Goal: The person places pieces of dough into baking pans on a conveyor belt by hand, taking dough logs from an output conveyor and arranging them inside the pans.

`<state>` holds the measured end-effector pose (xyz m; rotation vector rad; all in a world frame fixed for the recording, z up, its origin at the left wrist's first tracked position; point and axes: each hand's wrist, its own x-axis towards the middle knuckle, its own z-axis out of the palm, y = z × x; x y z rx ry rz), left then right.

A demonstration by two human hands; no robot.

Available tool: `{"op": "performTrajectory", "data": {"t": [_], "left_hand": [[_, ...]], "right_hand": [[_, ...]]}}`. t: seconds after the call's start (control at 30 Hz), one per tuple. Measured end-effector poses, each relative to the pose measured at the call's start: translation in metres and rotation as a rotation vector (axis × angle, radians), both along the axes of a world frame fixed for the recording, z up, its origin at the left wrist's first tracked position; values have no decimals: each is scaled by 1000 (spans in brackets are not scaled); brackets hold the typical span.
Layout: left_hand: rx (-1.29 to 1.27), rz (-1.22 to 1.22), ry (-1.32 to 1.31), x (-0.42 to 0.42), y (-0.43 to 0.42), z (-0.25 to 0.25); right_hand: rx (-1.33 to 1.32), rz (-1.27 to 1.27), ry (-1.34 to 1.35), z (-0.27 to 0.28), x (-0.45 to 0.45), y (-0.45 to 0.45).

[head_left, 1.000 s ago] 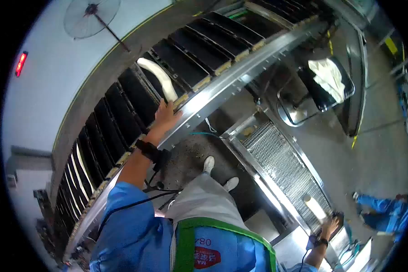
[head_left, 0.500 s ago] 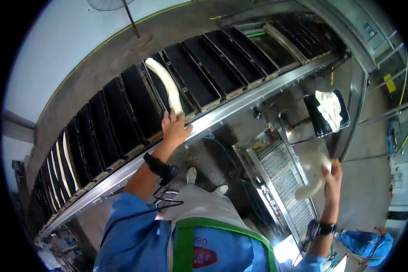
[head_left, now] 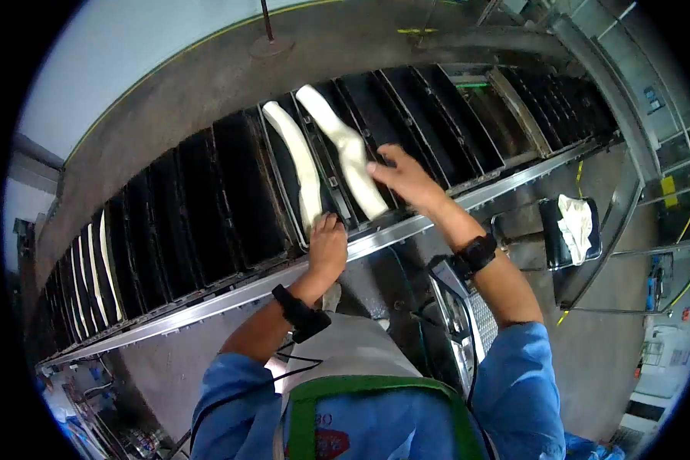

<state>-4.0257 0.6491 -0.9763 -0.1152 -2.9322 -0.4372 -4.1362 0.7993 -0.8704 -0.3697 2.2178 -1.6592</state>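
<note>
A long cream strip of what looks like dough (head_left: 293, 146) lies lengthwise in a black tray. My left hand (head_left: 329, 244) is at its near end, fingers bent over the tray's edge; whether they grip the strip is not clear. In the neighbouring tray on the right lies a second, thicker strip (head_left: 351, 157), bent midway. Beside its middle, my right hand (head_left: 406, 178) is open with fingers apart, the thumb side close to the strip.
The curved row of black trays (head_left: 226, 184) runs along a metal rail (head_left: 169, 310). Thinner strips (head_left: 107, 264) lie in trays at the far left. A ridged metal belt (head_left: 483, 322) stands below my right arm. A black stool (head_left: 553, 238) bears a white cloth (head_left: 575, 228).
My right hand has come from above the ridged belt to the trays. The strip it carried now lies in the tray right of the first strip. My left hand stays near the first strip's near end.
</note>
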Motion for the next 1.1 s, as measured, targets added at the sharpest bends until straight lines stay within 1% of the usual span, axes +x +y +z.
{"op": "performTrajectory", "data": {"t": [0.03,0.07,0.17,0.27,0.33,0.37,0.43,0.5,0.57,0.63,0.67,0.7,0.73,0.77,0.83,0.87,0.9,0.97,1.03,1.1], "left_hand": [[0,9,20,0,1,1],[1,14,38,1,5,1],[-19,16,74,4,13,-9],[22,-11,78,5,23,-18],[29,-43,103,6,26,-24],[31,-50,103,4,27,-29],[41,-85,108,4,19,-46],[72,-80,90,-2,18,-52],[98,-114,90,-6,14,-55],[117,-195,-13,-10,3,-59],[95,-176,-74,-12,-6,-62],[136,-207,-117,-13,-21,-65],[175,-119,49,-11,-33,-66],[216,-29,217,-7,-44,-67],[511,229,19,-10,-73,-68],[503,237,15,-7,-75,-64],[663,248,-97,-6,-74,-56],[991,260,-311,-8,-74,-44],[1103,188,-485,-10,-77,-28],[1022,210,-472,-10,-75,-27]], "right_hand": [[76,141,-27,-8,3,6],[62,234,-91,-9,9,18],[28,261,-168,-28,23,71],[31,186,-167,-36,49,122],[-8,87,-294,-53,69,148],[-9,68,-293,-56,79,153],[121,-6,-343,-67,105,151],[101,-46,-342,-82,126,155],[25,-113,-361,-87,147,149],[58,-143,-340,-94,164,136],[94,-141,-288,-100,167,132],[127,-136,-236,-102,168,127],[165,-105,-185,-101,164,121],[160,-103,-188,-93,158,109],[132,-68,-75,-81,135,80],[138,-7,33,-87,119,68],[144,53,149,-91,98,55],[84,131,275,-85,57,16],[254,240,195,-94,15,-14],[465,213,399,-124,-14,-40]]}}
